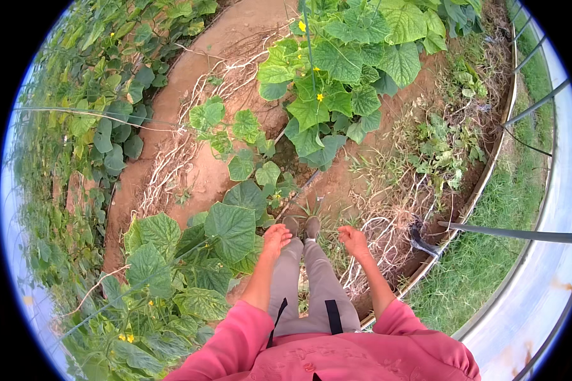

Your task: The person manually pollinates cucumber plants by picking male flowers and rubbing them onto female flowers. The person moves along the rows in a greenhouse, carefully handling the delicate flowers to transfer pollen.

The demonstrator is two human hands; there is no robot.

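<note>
Both of my hands hang in front of my body with the fingers loosely curled. My left hand [277, 237] is beside a broad cucumber leaf [230, 227] at its left; whether anything small is between its fingers cannot be told. My right hand [353, 240] is over weedy soil, near a tangle of dry pale stems [379, 233], and whether it holds something is also unclear. Ahead of my feet stand leafy cucumber plants [336, 62] with yellow flowers, and a smaller vine [243, 126] grows to their left. A thin string [309, 43] runs up from the front plants.
Dense vines [119, 109] line the far left beyond a bare soil path [171, 100]. Dry stems [162, 176] lie along the bed. At the right are a curved wooden edge board [493, 162], a metal pole [515, 232], grass [500, 209] and plastic sheeting [529, 290].
</note>
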